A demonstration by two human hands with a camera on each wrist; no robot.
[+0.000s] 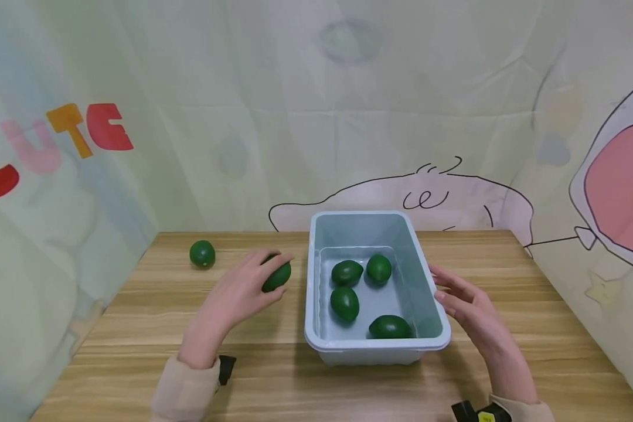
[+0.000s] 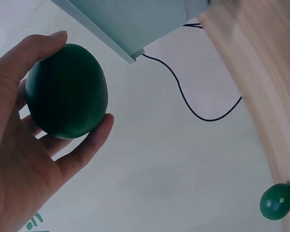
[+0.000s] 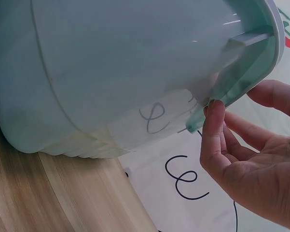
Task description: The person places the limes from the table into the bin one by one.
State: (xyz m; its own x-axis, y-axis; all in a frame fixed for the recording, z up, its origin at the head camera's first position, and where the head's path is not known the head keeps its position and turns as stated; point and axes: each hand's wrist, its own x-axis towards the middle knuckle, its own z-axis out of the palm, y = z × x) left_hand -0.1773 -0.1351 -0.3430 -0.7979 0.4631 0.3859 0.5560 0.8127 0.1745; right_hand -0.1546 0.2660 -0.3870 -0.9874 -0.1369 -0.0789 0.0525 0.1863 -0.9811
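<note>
My left hand (image 1: 241, 287) grips a dark green avocado (image 2: 67, 92) just above the table, left of the bin; thumb and fingers curl around its sides in the left wrist view. A pale blue-grey plastic bin (image 1: 377, 344) stands beside it with several avocados (image 1: 344, 303) lying on its floor. At the bin's right side, my right hand (image 1: 472, 310) holds the rim, with bent fingers under the lip and the thumb against its outer edge in the right wrist view. One more avocado (image 1: 203, 254) rests by itself on the far left of the table.
The wood-grain table (image 1: 153, 328) meets a printed cloth backdrop (image 1: 232, 146) along its far edge and sides. Dark straps with small devices (image 1: 480, 413) sit at both wrists over beige sleeves.
</note>
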